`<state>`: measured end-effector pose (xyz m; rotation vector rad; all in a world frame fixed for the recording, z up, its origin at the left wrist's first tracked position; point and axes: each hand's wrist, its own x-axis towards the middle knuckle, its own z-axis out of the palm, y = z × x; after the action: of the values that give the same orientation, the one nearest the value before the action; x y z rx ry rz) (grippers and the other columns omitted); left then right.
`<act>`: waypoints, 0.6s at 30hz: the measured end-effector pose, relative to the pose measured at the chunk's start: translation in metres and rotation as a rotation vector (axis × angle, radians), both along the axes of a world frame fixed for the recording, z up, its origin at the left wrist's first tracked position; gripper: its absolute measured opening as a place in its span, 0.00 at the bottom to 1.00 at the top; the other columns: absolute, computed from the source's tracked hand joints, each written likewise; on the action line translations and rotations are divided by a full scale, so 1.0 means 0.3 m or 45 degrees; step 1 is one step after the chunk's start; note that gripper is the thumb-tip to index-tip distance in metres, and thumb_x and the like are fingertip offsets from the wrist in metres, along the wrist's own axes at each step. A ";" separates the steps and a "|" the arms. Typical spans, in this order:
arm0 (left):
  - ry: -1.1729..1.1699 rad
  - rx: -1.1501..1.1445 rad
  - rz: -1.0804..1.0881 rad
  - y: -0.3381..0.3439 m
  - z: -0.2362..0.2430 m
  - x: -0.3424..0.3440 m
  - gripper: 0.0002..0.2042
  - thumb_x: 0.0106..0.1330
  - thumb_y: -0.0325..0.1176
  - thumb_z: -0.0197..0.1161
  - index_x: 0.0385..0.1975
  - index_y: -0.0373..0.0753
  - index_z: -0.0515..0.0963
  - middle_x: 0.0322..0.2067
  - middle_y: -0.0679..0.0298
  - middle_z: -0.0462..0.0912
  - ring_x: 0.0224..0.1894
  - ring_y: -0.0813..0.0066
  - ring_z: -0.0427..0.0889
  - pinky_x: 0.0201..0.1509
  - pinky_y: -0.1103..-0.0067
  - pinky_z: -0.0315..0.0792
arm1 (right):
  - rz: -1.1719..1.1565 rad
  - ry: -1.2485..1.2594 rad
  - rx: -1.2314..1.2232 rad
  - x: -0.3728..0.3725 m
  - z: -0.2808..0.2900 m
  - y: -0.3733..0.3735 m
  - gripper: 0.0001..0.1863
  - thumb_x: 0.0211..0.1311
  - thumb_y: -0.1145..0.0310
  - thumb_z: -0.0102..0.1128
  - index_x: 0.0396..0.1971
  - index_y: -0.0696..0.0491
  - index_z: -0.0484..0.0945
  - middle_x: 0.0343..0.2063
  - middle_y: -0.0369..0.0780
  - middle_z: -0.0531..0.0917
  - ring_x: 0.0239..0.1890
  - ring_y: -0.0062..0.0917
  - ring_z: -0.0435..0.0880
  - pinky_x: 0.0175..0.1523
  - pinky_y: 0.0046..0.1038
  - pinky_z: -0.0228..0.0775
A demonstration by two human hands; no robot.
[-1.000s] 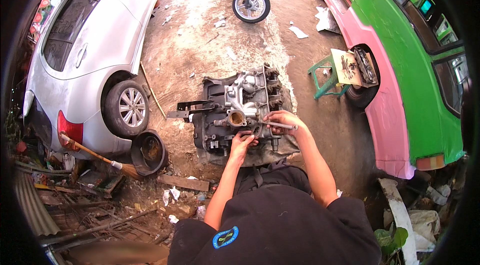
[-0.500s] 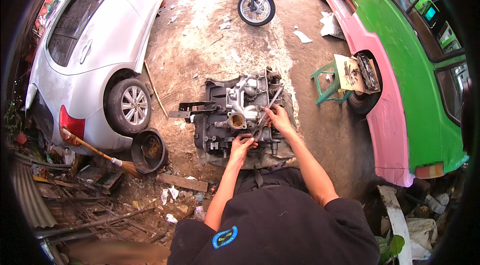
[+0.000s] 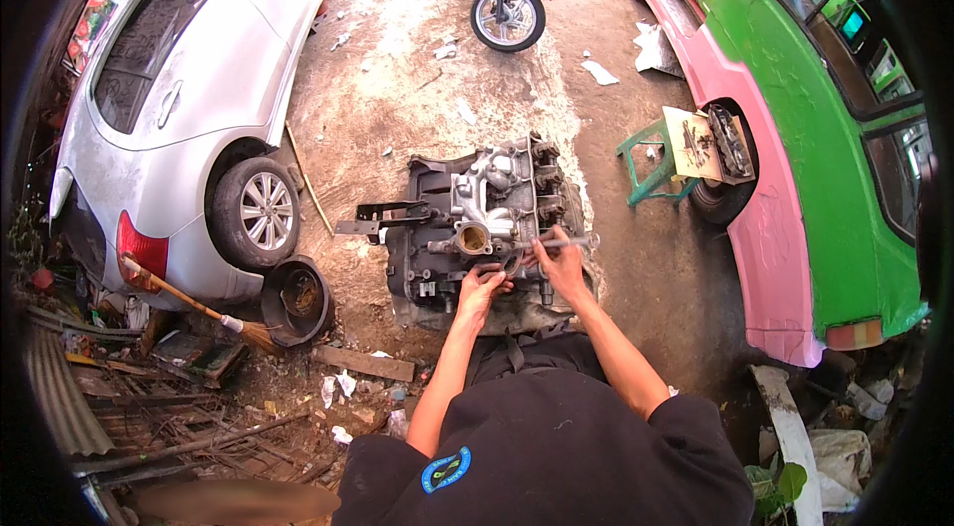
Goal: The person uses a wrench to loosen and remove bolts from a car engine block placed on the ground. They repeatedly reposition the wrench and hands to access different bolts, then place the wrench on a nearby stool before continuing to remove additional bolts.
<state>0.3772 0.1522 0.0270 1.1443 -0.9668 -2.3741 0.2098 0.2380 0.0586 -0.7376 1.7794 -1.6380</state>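
Observation:
An engine (image 3: 427, 258) with a silver intake manifold (image 3: 482, 186) and a round brownish opening at its near end lies before me on dark sheeting. My right hand (image 3: 558, 273), just right of that opening, grips a long metal tool (image 3: 569, 242), held roughly crosswise. My left hand (image 3: 481, 290) is closed at the engine's near side, below the opening, on something too small to make out. A flat black bracket (image 3: 378, 213) juts out from the engine's left.
A silver car (image 3: 174, 208) with a broom and black basin (image 3: 296, 317) is at left. A green-and-pink van (image 3: 795, 188) and a stool (image 3: 641, 158) with a tool-laden board are at right. A red scooter (image 3: 507, 14) stands ahead; debris (image 3: 209, 407) lies near me.
The tool in my right hand swung up to point away from me half a second ago and is now crosswise again, lower down. My left hand has stayed at the same spot.

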 end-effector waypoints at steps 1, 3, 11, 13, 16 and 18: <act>-0.011 0.006 0.000 -0.001 -0.001 0.001 0.19 0.65 0.26 0.66 0.52 0.29 0.69 0.38 0.49 0.83 0.36 0.66 0.85 0.42 0.75 0.80 | -0.025 0.078 -0.070 0.017 -0.017 0.019 0.07 0.68 0.76 0.59 0.32 0.62 0.72 0.23 0.43 0.85 0.27 0.26 0.88 0.30 0.26 0.82; 0.011 -0.003 -0.008 -0.003 -0.001 0.003 0.19 0.65 0.26 0.66 0.52 0.29 0.68 0.38 0.49 0.83 0.36 0.66 0.85 0.42 0.75 0.80 | -0.074 0.065 -0.145 0.045 -0.043 0.053 0.06 0.68 0.76 0.59 0.34 0.63 0.73 0.25 0.45 0.85 0.28 0.27 0.88 0.32 0.26 0.83; -0.006 -0.021 -0.053 -0.001 -0.001 -0.004 0.18 0.66 0.26 0.66 0.51 0.28 0.69 0.38 0.49 0.84 0.36 0.65 0.85 0.41 0.75 0.81 | -0.034 0.554 -0.027 0.074 -0.058 0.065 0.05 0.62 0.78 0.64 0.30 0.61 0.76 0.29 0.44 0.88 0.32 0.24 0.90 0.35 0.23 0.82; -0.012 -0.020 -0.046 0.000 -0.002 -0.002 0.16 0.66 0.25 0.65 0.51 0.29 0.69 0.38 0.49 0.84 0.36 0.65 0.85 0.41 0.74 0.81 | -0.083 0.620 0.001 0.085 -0.050 0.052 0.06 0.61 0.77 0.65 0.29 0.61 0.76 0.27 0.43 0.87 0.30 0.26 0.89 0.33 0.25 0.79; -0.017 -0.024 -0.031 -0.001 -0.006 0.002 0.16 0.66 0.25 0.65 0.51 0.28 0.69 0.38 0.50 0.84 0.36 0.65 0.85 0.40 0.75 0.81 | -0.128 0.737 0.025 0.100 -0.032 0.038 0.08 0.60 0.76 0.66 0.27 0.60 0.74 0.25 0.45 0.85 0.25 0.32 0.86 0.29 0.29 0.75; 0.008 -0.034 -0.034 -0.002 -0.010 0.002 0.16 0.66 0.25 0.65 0.51 0.28 0.69 0.37 0.50 0.84 0.36 0.65 0.85 0.40 0.75 0.81 | -0.160 0.782 0.038 0.107 -0.020 0.033 0.10 0.60 0.75 0.66 0.26 0.60 0.73 0.23 0.47 0.82 0.23 0.37 0.84 0.27 0.32 0.72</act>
<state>0.3778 0.1516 0.0241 1.1210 -1.0143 -2.3766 0.2417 0.2478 0.0525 -1.2337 2.3007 -1.5601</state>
